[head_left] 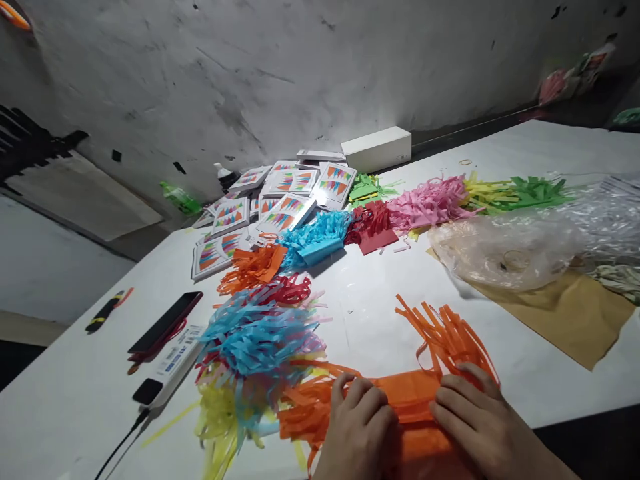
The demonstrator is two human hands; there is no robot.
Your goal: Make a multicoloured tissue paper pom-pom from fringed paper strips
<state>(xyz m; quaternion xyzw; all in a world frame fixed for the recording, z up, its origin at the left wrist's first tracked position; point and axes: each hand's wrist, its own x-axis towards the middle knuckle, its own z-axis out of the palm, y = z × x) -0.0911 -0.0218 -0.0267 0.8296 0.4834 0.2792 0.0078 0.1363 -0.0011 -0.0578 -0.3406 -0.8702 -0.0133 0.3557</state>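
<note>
Orange fringed paper (415, 393) — hands pressing, no legible writing

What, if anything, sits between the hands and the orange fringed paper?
Nothing visible. The left hand and right hand both rest flat on the orange fringed paper, in direct contact.

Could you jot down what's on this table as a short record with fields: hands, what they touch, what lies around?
Left hand: left hand flat on the orange fringed tissue paper
Right hand: right hand pressing the same paper
Beside it: heap of blue, red and yellow paper fringes
Far side: stack of printed white cards, white rectangular box
Left edge: black phone
Right: crumpled clear plastic bag
</note>
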